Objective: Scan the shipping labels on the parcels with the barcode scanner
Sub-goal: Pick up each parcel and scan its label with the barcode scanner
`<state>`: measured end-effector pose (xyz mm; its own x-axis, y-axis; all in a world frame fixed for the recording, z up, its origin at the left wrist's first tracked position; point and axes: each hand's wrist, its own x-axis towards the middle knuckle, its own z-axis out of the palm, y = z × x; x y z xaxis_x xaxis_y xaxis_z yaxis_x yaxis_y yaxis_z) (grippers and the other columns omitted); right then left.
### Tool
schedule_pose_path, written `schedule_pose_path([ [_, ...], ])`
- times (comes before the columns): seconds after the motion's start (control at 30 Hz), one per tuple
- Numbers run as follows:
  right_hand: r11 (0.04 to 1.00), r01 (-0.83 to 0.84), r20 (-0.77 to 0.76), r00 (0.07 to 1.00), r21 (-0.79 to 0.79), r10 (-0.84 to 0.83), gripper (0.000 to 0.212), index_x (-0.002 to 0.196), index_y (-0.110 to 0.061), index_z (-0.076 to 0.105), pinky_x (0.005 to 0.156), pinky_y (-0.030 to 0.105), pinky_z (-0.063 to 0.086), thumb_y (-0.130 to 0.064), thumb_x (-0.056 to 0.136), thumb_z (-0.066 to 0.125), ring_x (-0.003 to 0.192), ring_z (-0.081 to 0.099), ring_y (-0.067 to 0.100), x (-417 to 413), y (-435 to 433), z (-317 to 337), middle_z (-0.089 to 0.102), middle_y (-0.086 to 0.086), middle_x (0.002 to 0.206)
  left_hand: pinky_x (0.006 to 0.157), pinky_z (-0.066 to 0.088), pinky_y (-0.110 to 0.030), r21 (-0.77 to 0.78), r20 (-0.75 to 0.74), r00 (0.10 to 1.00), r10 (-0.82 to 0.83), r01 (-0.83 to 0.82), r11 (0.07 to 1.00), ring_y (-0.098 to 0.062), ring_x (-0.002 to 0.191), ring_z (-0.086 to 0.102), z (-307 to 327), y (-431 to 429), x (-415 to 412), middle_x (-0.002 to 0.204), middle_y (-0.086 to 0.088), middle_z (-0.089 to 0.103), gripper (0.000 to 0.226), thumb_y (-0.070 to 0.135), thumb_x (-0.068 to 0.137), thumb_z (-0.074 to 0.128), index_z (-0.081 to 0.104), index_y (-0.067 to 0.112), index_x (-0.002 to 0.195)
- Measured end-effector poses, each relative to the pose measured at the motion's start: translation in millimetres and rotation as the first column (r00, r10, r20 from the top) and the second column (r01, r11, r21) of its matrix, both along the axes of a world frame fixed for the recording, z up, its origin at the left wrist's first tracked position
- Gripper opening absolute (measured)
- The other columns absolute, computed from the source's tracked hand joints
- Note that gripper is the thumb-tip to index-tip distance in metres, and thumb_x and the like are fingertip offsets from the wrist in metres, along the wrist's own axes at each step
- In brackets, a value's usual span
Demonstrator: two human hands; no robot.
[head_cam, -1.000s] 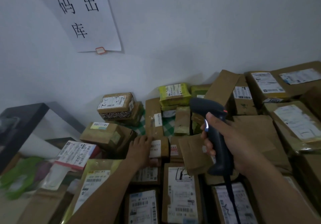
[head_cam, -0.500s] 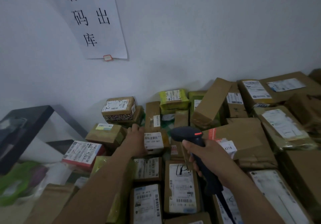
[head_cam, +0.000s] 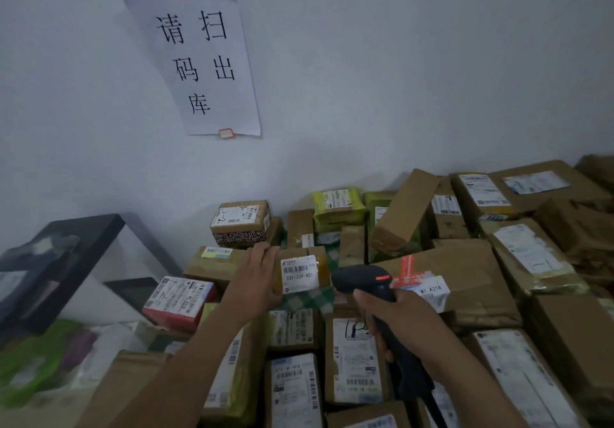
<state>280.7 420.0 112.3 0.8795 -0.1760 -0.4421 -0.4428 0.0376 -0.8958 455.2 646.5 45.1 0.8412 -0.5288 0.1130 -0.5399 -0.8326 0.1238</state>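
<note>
Head view, room: parcels (head_cam: 352,361) crowd both hands.
Left hand (head_cam: 260,278): grips small brown parcel (head_cam: 321,265), white label (head_cam: 298,274) up.
Right hand (head_cam: 398,324): clamped round black scanner (head_cam: 360,283).

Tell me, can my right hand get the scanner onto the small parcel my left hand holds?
Probably yes: the scanner in the right hand sits just beside the small parcel, its label faces up, and nothing lies between them.
</note>
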Motion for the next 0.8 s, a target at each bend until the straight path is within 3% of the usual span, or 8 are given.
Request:
schedule_pose_path([
  [0.37, 1.000, -0.028, 0.013, 1.000, 0.005, 0.028, 0.040, 0.070, -0.006, 0.061, 0.045, 0.028, 0.046, -0.040, 0.087, 0.072, 0.047, 0.055, 0.023, 0.6, 4.0, -2.2, 0.061, 0.014, 0.060, 0.114, 0.027, -0.034, 0.019, -0.009, 1.000, 0.021, -0.021, 1.000, -0.016, 0.136, 0.029, 0.2, 8.4, -5.4, 0.150, -0.001, 0.026, 0.102, 0.055, 0.071, 0.080, 0.027, 0.019, 0.150],
  [0.53, 0.999, 0.029, 0.044, 0.999, 0.013, -0.030, 0.042, 0.067, -0.005, 0.061, 0.042, 0.025, 0.045, -0.040, 0.088, 0.070, 0.040, 0.052, 0.019, -0.1, -6.4, -0.8, 0.058, 0.012, 0.053, 0.113, 0.028, -0.035, 0.016, -0.097, 0.993, 0.067, -0.066, 0.998, -0.016, 0.135, 0.028, -1.1, 3.1, -2.6, 0.148, 0.000, 0.025, 0.102, 0.057, 0.069, 0.080, 0.027, 0.020, 0.148],
  [0.7, 0.980, 0.200, 0.129, 0.972, 0.007, -0.199, 0.040, 0.068, -0.006, 0.060, 0.043, 0.028, 0.046, -0.040, 0.088, 0.070, 0.042, 0.053, 0.022, 14.3, -33.7, -4.9, 0.060, 0.014, 0.055, 0.106, 0.036, -0.030, 0.055, -0.244, 0.964, 0.102, -0.092, 0.994, -0.015, 0.124, 0.038, -6.2, -10.1, 14.5, 0.139, -0.002, 0.032, 0.095, 0.046, 0.066, 0.084, 0.035, 0.016, 0.141],
  [0.8, 0.965, 0.259, 0.144, 0.955, 0.034, -0.261, 0.040, 0.069, -0.005, 0.062, 0.043, 0.030, 0.047, -0.040, 0.087, 0.070, 0.043, 0.054, 0.022, 26.3, -51.8, -9.6, 0.066, 0.024, 0.065, 0.105, 0.043, -0.032, 0.143, -0.309, 0.941, 0.137, -0.096, 0.985, -0.018, 0.121, 0.044, -15.6, -23.5, 22.3, 0.136, -0.004, 0.034, 0.090, 0.032, 0.067, 0.085, 0.035, 0.014, 0.140],
])
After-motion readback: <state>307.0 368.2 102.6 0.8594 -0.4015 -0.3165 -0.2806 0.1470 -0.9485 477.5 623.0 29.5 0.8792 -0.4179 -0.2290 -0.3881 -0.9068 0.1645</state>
